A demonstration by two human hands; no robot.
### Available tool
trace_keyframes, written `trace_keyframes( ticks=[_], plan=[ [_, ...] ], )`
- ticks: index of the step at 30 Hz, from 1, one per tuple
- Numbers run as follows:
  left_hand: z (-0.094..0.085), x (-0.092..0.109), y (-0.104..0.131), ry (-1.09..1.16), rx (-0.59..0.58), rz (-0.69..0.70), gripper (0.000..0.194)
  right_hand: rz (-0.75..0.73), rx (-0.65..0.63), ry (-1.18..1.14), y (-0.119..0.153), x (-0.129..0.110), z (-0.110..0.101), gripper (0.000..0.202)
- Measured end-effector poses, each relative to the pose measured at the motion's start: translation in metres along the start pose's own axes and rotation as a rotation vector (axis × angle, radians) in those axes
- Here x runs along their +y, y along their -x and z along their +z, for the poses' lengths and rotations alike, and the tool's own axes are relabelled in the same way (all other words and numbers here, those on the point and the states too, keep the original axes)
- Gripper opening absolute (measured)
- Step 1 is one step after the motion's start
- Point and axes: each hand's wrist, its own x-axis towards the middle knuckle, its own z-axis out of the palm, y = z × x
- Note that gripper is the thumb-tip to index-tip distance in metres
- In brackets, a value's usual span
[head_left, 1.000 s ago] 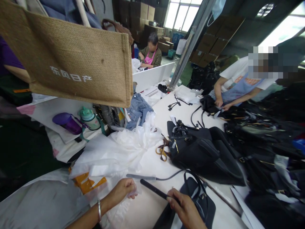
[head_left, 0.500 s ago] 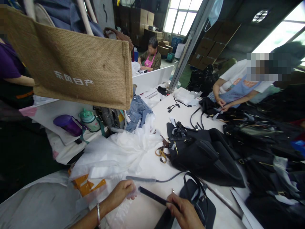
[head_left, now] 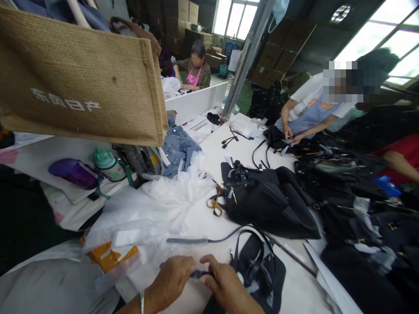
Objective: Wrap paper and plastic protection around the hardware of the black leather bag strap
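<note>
Close together over the near side of the table are my two hands, both closed on one black strap (head_left: 200, 274). My left hand (head_left: 176, 277), with a bracelet at the wrist, wraps over the strap, whose end shows past the knuckles. My right hand (head_left: 225, 279) pinches the strap between thumb and fingers. Any clear plastic around the strap is mostly hidden by my fingers. Just beyond lies another strap end in a greyish, see-through sleeve (head_left: 186, 240). Beside my right hand is a black bag (head_left: 276, 279) with looped straps.
White plastic bags (head_left: 121, 213) heap at left, by orange packaging (head_left: 113, 257). A black backpack (head_left: 268, 196) lies ahead. A jute bag (head_left: 98, 83) hangs upper left, above a purple bottle (head_left: 72, 173). A co-worker (head_left: 314, 104) handles black material across the table; black bags pile at right.
My left hand has moved from beside the strap's end onto the strap, closer to my right hand. The clear plastic it held is now mostly hidden. The view has shifted slightly right.
</note>
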Motion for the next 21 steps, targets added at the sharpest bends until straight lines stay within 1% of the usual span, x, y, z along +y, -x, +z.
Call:
trace_keyframes(
  ticks=[3,5,8,11,13,15,16,18,20,21],
  plan=[
    [0.013,0.005,-0.002,-0.018,-0.010,0.044,0.027,-0.046,-0.048,-0.062,-0.001,-0.001,0.018,0.058],
    [0.017,0.008,-0.005,0.003,-0.001,0.034,0.024,-0.052,-0.076,-0.120,-0.001,0.001,0.024,0.066],
    [0.017,0.011,-0.013,0.068,0.032,-0.015,0.021,-0.092,-0.079,-0.204,-0.003,0.009,0.027,0.066],
    [0.013,0.009,-0.026,0.172,0.060,-0.079,0.028,-0.140,-0.040,-0.277,-0.009,0.021,0.028,0.067],
    [0.015,0.002,-0.037,0.285,0.039,-0.133,0.032,-0.120,0.017,-0.324,-0.017,0.030,0.028,0.063],
    [0.021,-0.007,-0.047,0.349,0.017,-0.181,0.032,-0.058,0.048,-0.369,-0.031,0.041,0.026,0.053],
    [0.026,-0.012,-0.052,0.350,0.017,-0.197,0.031,-0.010,0.029,-0.393,-0.039,0.046,0.024,0.047],
    [0.034,-0.021,-0.061,0.301,0.039,-0.217,0.028,0.099,-0.064,-0.411,-0.057,0.057,0.018,0.039],
    [0.040,-0.029,-0.070,0.242,0.067,-0.228,0.027,0.156,-0.114,-0.316,-0.073,0.067,0.010,0.034],
    [0.042,-0.032,-0.074,0.211,0.083,-0.231,0.025,0.164,-0.100,-0.236,-0.080,0.071,0.006,0.030]
  ],
)
